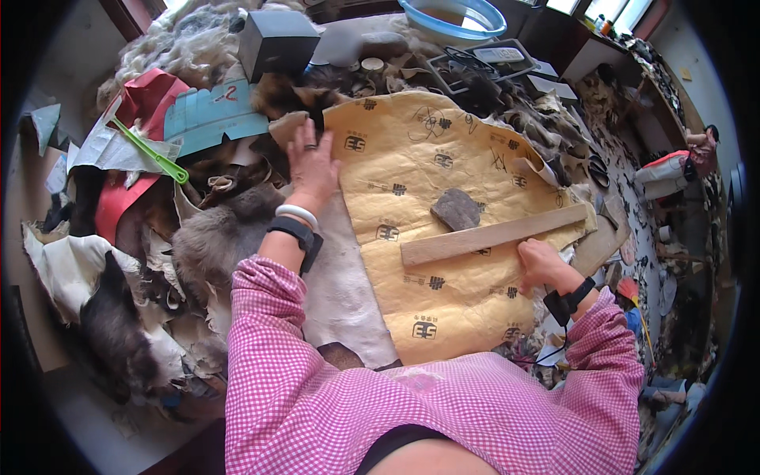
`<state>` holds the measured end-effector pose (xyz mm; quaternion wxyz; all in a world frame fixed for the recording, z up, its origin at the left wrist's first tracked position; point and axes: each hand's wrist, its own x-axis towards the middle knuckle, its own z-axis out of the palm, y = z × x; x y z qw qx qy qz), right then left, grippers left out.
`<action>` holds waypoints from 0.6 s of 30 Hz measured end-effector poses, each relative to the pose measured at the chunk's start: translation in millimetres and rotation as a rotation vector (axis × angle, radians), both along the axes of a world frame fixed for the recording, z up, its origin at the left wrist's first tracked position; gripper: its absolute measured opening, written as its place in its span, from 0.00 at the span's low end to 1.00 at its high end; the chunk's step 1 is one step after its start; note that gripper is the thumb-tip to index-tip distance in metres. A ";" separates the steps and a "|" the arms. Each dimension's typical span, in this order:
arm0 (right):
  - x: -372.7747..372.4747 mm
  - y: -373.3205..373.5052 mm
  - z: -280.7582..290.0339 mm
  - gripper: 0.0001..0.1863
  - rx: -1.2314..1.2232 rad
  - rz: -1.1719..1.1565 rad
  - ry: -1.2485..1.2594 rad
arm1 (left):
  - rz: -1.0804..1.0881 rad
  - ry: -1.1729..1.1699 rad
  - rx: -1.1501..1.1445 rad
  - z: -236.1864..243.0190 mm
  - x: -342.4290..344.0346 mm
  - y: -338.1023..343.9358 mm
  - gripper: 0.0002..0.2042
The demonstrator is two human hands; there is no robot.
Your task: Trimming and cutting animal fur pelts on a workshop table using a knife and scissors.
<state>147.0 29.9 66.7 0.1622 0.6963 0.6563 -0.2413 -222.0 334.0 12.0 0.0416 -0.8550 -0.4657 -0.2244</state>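
Note:
A large yellow paper sheet [372, 277] with dark printed marks lies over a pale hide [344, 269] whose bare side faces up. My left hand [311, 168] rests with fingers stretched out at the sheet's upper left edge, touching a small brown piece [286, 127]. A flat wooden strip [491, 236] lies slantwise on the paper, and a dark grey stone [457, 209] sits just above it. Beside the strip's right part, my right hand [542, 265] is curled closed at the paper's right edge. Whatever its fingers hold is hidden.
Fur pieces [226, 229] crowd the left side. A green-handled tool [150, 150] lies on white paper near a blue card [214, 117]. At the back stand a dark box [277, 46] and a blue basin [455, 33]. Black-handled scissors [599, 170] lie far right.

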 end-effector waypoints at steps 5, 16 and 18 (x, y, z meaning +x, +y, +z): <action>2.8 0.9 -3.8 0.33 0.040 0.027 0.012 | 0.228 -0.180 0.012 21.2 -32.9 28.5 0.25; 0.2 8.9 18.4 0.27 -0.021 0.050 -0.039 | 0.126 -0.446 0.030 26.9 -45.9 53.3 0.39; 1.1 7.9 10.4 0.25 -0.081 0.022 -0.030 | 0.079 -0.411 -0.095 25.2 -50.9 53.2 0.38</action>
